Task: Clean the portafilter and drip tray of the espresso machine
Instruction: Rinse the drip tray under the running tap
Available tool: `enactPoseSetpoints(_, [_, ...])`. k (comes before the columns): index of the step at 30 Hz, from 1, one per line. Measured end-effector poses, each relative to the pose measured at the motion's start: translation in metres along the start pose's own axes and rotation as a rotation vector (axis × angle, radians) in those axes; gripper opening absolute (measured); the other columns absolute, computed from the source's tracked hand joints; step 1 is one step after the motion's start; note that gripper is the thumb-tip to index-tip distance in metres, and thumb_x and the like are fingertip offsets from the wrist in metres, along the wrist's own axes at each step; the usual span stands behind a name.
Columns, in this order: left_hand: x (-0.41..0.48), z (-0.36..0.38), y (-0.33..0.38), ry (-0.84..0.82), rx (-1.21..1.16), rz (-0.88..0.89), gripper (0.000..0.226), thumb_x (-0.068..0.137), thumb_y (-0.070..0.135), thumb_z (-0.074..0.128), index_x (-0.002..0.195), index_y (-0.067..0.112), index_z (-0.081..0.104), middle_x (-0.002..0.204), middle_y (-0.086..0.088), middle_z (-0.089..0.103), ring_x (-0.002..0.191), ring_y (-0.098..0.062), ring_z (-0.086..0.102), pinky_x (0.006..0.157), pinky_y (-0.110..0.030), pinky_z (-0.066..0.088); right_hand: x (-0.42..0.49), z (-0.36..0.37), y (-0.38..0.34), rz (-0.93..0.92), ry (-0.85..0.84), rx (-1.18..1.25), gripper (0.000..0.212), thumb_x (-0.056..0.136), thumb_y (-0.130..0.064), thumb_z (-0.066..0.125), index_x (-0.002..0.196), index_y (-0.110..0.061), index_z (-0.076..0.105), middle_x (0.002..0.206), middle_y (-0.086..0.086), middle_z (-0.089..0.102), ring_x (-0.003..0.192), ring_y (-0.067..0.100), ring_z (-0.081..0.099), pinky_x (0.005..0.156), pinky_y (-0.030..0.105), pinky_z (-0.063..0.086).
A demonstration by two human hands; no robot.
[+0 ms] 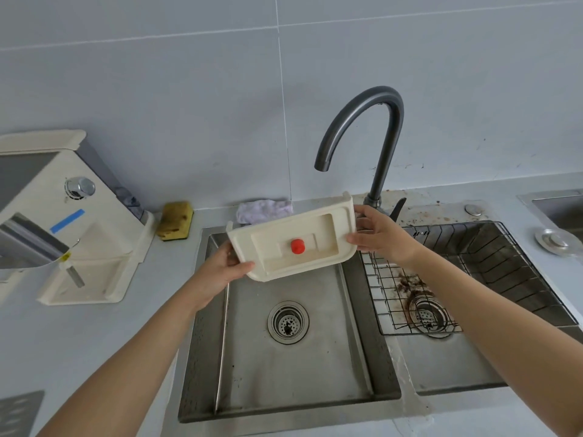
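Observation:
A cream plastic drip tray [293,228] with a red float knob [297,246] in its middle hangs above the left sink basin [293,367], tilted with its open side toward me. My left hand [220,269] grips its lower left corner. My right hand [378,236] holds its right edge. The cream espresso machine [63,216] stands on the counter at the left, its base recess bare where a tray fits. No portafilter is in view.
A dark gooseneck faucet [362,137] arches over the sink. A wire rack [457,279] sits in the right basin above coffee grounds and a strainer [429,313]. A yellow sponge [175,219] and a pale cloth [263,209] lie behind the sink. A metal grate [17,411] lies bottom left.

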State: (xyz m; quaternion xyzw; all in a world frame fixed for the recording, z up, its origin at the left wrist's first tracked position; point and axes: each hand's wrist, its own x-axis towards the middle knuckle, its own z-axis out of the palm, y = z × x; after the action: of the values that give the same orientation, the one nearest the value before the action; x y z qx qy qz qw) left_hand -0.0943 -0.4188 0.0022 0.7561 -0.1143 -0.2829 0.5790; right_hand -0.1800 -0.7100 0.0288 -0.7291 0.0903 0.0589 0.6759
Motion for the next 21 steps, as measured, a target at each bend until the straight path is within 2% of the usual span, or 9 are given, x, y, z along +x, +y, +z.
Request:
enactPoseSetpoints(2, [-0.002, 0.000, 0.001, 0.035, 0.089, 0.024, 0.047, 0.084, 0.006, 0.063, 0.124, 0.022, 0.043, 0.113, 0.002, 0.061, 0.107, -0.014, 0.057, 0.095, -0.029, 0.043, -0.002, 0.001, -0.003, -0.028, 0.001, -0.029, 0.054, 0.082, 0.005, 0.059, 0.130, -0.009, 0.038, 0.102, 0.002, 0.058, 0.098, 0.024, 0.058, 0.088, 0.037, 0.052])
enactPoseSetpoints(3, [-0.003, 0.000, 0.000, 0.052, 0.123, 0.034, 0.048, 0.083, 0.006, 0.064, 0.124, 0.021, 0.043, 0.113, 0.001, 0.060, 0.105, -0.014, 0.057, 0.092, -0.026, 0.043, -0.004, 0.002, -0.003, -0.040, 0.001, -0.038, 0.053, 0.082, 0.006, 0.058, 0.129, -0.008, 0.038, 0.104, 0.002, 0.057, 0.102, 0.025, 0.056, 0.089, 0.038, 0.051])
enactPoseSetpoints(6, [-0.006, 0.004, 0.000, 0.094, 0.179, 0.066, 0.048, 0.082, 0.005, 0.065, 0.124, 0.014, 0.045, 0.112, 0.000, 0.060, 0.095, -0.005, 0.059, 0.081, -0.016, 0.044, -0.008, 0.005, -0.004, -0.066, 0.011, -0.061, 0.052, 0.082, 0.009, 0.058, 0.127, -0.005, 0.037, 0.110, 0.004, 0.054, 0.105, 0.023, 0.054, 0.081, 0.027, 0.054])
enactPoseSetpoints(9, [-0.009, 0.006, -0.002, 0.115, 0.182, 0.097, 0.046, 0.081, 0.003, 0.065, 0.122, 0.011, 0.047, 0.110, -0.001, 0.060, 0.091, -0.001, 0.058, 0.076, -0.012, 0.045, -0.012, 0.008, -0.002, -0.085, 0.036, -0.071, 0.049, 0.081, 0.011, 0.057, 0.124, -0.004, 0.038, 0.108, 0.002, 0.054, 0.100, 0.018, 0.055, 0.077, 0.019, 0.055])
enactPoseSetpoints(15, [-0.013, 0.008, -0.002, 0.150, 0.202, 0.135, 0.041, 0.078, 0.000, 0.068, 0.112, 0.012, 0.049, 0.104, 0.002, 0.060, 0.088, 0.002, 0.058, 0.067, -0.004, 0.046, -0.013, 0.013, 0.005, -0.081, 0.080, -0.083, 0.045, 0.081, 0.014, 0.056, 0.115, -0.009, 0.039, 0.101, -0.002, 0.055, 0.090, 0.012, 0.057, 0.073, 0.019, 0.055])
enactPoseSetpoints(18, [-0.014, 0.008, -0.002, 0.172, 0.217, 0.143, 0.040, 0.076, -0.003, 0.069, 0.108, 0.010, 0.049, 0.102, -0.002, 0.060, 0.087, -0.007, 0.059, 0.067, -0.006, 0.045, -0.012, 0.016, 0.007, -0.081, 0.090, -0.113, 0.044, 0.080, 0.015, 0.057, 0.112, -0.009, 0.039, 0.102, 0.001, 0.055, 0.091, 0.014, 0.056, 0.072, 0.017, 0.055])
enactPoseSetpoints(21, [-0.015, 0.007, -0.004, 0.188, 0.224, 0.145, 0.040, 0.075, -0.004, 0.069, 0.108, 0.006, 0.049, 0.103, -0.006, 0.060, 0.090, -0.015, 0.059, 0.070, -0.010, 0.045, -0.012, 0.020, 0.008, -0.085, 0.105, -0.138, 0.046, 0.079, 0.016, 0.057, 0.117, -0.004, 0.039, 0.108, 0.007, 0.052, 0.096, 0.019, 0.053, 0.074, 0.018, 0.054])
